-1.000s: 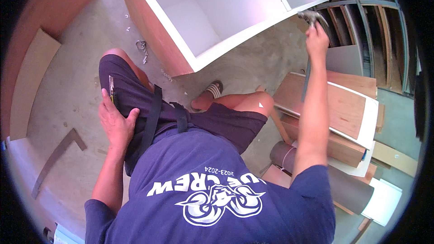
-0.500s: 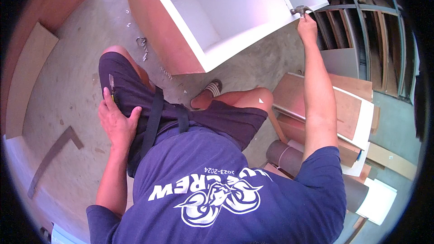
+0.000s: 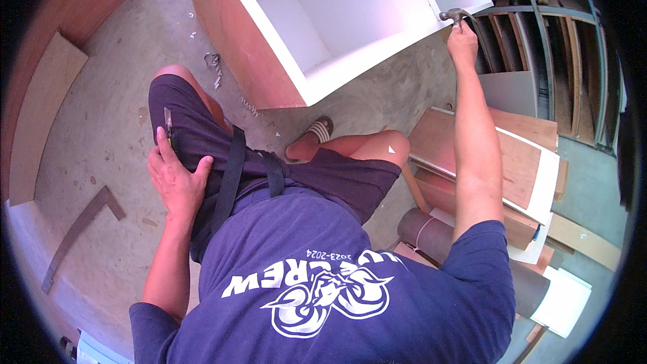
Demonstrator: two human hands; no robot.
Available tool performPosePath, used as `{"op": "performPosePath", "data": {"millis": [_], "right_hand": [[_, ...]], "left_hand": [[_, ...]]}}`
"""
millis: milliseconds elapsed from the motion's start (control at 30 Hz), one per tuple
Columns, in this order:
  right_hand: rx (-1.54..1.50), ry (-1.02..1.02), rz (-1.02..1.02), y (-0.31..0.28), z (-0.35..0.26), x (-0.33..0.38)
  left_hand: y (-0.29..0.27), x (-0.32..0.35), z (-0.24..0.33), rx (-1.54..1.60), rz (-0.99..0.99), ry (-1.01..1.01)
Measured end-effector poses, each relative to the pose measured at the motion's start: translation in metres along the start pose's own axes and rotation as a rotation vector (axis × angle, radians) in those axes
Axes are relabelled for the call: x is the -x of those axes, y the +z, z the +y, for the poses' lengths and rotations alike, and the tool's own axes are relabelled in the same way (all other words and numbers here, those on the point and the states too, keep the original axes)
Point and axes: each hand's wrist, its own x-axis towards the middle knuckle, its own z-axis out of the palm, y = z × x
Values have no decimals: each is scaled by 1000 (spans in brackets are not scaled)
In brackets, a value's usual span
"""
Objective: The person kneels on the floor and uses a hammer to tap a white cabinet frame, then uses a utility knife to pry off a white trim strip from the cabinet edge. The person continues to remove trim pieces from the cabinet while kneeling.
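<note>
My right hand [image 3: 463, 47] is wrapped round the handle of a claw hammer [image 3: 455, 15]. Its metal head is at the near white edge of a wooden cabinet carcass [image 3: 350, 71], close to the divider; whether it touches cannot be told. The carcass is white inside, with a reddish-brown outer side, and lies with its opening up. On my left thigh rests my left hand [image 3: 176, 185], thumb spread, holding a utility knife [image 3: 168, 120] whose blade points forward past the fingers. Most of the knife's handle is hidden under the hand.
Stacked boards [image 3: 472, 155] and a dark roll [image 3: 428, 236] lie to my right. Behind them stands a metal rack [image 3: 549, 61] of panels. A flat L-shaped square [image 3: 84, 229] is on the concrete floor at left, and curled shavings [image 3: 214, 67] lie near the carcass.
The hammer and my right hand have shifted slightly to the right along the carcass edge. My left hand stays on the thigh with the knife.
</note>
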Motion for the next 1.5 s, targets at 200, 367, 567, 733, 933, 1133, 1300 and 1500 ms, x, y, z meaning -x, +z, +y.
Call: {"op": "performPosePath", "data": {"millis": [200, 367, 567, 733, 933, 1133, 1300, 1500], "right_hand": [[0, -12, 92, 4, 0, -2], [10, -36, 68, 3, 0, 1], [36, -53, 24, 2, 5, -2], [15, -50, 59, 4, 7, -11], [-26, -49, 49, 5, 3, -12], [37, -56, -3, 5, -9, -14], [11, -83, 10, 6, -13, -15], [-9, -90, 95, 14, -12, -23]], "left_hand": [[2, 0, -1, 6, 18, 19], [2, 0, -1, 9, 30, 24], [1, 0, -2, 41, 18, 13], [2, -1, -2, 10, 7, 16], [2, 0, -2, 17, 14, 17], [0, -1, -1, 14, -2, 11], [1, 0, -1, 22, 8, 14], [2, 0, -2, 32, 4, 8]]}}
